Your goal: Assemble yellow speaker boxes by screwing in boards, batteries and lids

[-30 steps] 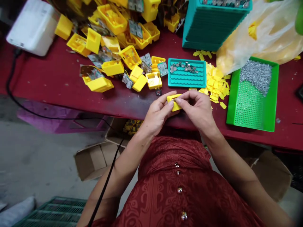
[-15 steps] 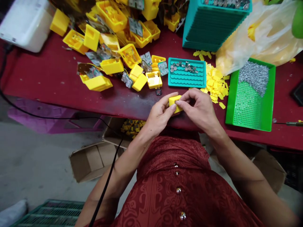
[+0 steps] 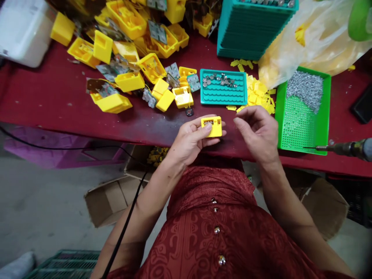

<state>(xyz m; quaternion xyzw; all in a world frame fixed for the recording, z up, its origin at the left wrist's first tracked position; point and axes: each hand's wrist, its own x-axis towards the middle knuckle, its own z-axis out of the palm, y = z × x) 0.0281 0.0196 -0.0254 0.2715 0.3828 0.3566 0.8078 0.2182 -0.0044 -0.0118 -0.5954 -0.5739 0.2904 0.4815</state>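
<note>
My left hand (image 3: 192, 139) grips a small yellow plastic case (image 3: 215, 131), thumb pressed on its face. A recess in that face shows small metal parts, partly under the thumb. To the right, apart from the case, my right hand (image 3: 258, 133) hovers with thumb and index finger parted and nothing visible between them. Just beyond its fingertips lies a heap of small yellow plastic covers (image 3: 258, 93), and one loose cover (image 3: 231, 108) rests by the teal tray (image 3: 223, 97). Several button cells (image 3: 223, 80) sit in that tray.
Opened yellow cases with circuit boards (image 3: 130, 81) crowd the left and back. A stack of teal trays (image 3: 252, 35) stands behind. At right are a green basket (image 3: 280, 124) of screws (image 3: 305, 89), a screwdriver (image 3: 345, 149) across its front edge and a plastic bag (image 3: 279, 58).
My right hand has left the yellow case and moved right, its fingers parting. The case now shows its recessed face. The screwdriver has come further into view from the right.
</note>
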